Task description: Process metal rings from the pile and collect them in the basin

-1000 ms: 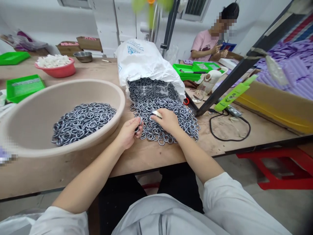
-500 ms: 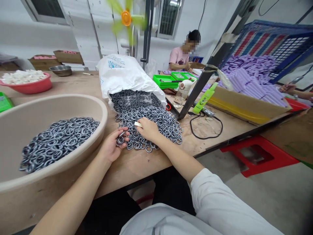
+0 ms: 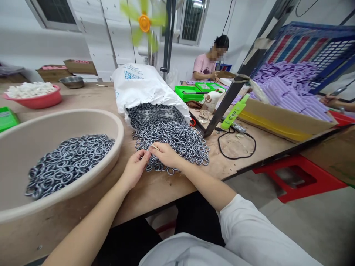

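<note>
My left hand (image 3: 137,165) is closed, thumb against forefinger, at the near edge of a heap of grey rings (image 3: 177,138). Its fingers hide the grey rings that lay in it a moment ago. Touching its fingertips is my right hand (image 3: 166,153), which pinches a small cream-coloured flat stick (image 3: 155,147). The heap spills onto the table from the mouth of a white sack (image 3: 144,87). To the left, a big beige tub (image 3: 119,129) holds many more such rings (image 3: 72,160).
A red basin (image 3: 52,99) of white pieces and a metal bowl (image 3: 72,82) stand back left. A dark metal post (image 3: 230,98) rises right of the heap. Beyond it are a green bottle (image 3: 235,112), a looped cable (image 3: 235,158) and a carton (image 3: 283,125) of purple pieces. Someone in pink (image 3: 203,66) sits behind.
My left hand has closed and turned over, hiding its rings. Both hands have come together at the fingertips. The view has shifted slightly.
</note>
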`<move>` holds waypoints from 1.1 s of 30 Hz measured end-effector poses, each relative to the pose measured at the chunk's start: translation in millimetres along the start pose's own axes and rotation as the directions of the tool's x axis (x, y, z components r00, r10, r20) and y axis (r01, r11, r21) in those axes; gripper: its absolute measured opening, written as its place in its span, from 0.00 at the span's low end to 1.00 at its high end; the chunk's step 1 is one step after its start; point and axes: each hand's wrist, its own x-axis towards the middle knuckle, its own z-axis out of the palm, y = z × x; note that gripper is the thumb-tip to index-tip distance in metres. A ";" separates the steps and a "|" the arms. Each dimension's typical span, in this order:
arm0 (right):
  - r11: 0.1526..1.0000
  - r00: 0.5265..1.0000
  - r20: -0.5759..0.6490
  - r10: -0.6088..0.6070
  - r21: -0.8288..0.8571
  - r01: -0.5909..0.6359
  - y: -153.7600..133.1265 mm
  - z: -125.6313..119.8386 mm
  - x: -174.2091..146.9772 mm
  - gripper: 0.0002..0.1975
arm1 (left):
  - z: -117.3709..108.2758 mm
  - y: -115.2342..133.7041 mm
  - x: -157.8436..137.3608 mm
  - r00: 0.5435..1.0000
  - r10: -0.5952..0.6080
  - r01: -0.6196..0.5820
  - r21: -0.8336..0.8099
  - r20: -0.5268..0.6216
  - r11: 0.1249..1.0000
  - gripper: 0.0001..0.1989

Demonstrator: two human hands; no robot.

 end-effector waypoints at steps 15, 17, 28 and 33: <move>0.982 0.978 -0.154 -0.139 0.109 0.157 -2.7 5.1 -7.0 0.17 | 1.9 11.2 -5.7 1.000 0.015 -0.014 -0.126 0.010 0.992 0.25; 0.982 0.979 -0.166 -0.121 0.121 0.142 -2.8 6.3 -6.8 0.19 | 3.0 11.7 -6.5 0.999 0.034 -0.032 -0.113 0.014 0.993 0.25; 0.970 0.990 -0.128 -0.064 0.226 0.092 -2.9 11.3 -7.6 0.24 | 6.8 13.2 -6.7 0.998 -0.053 0.057 -0.220 0.026 0.974 0.19; 0.962 0.990 -0.135 -0.029 0.264 0.064 -2.6 4.5 -5.4 0.25 | 7.2 14.0 -7.2 0.993 -0.098 0.112 -0.278 0.066 0.954 0.20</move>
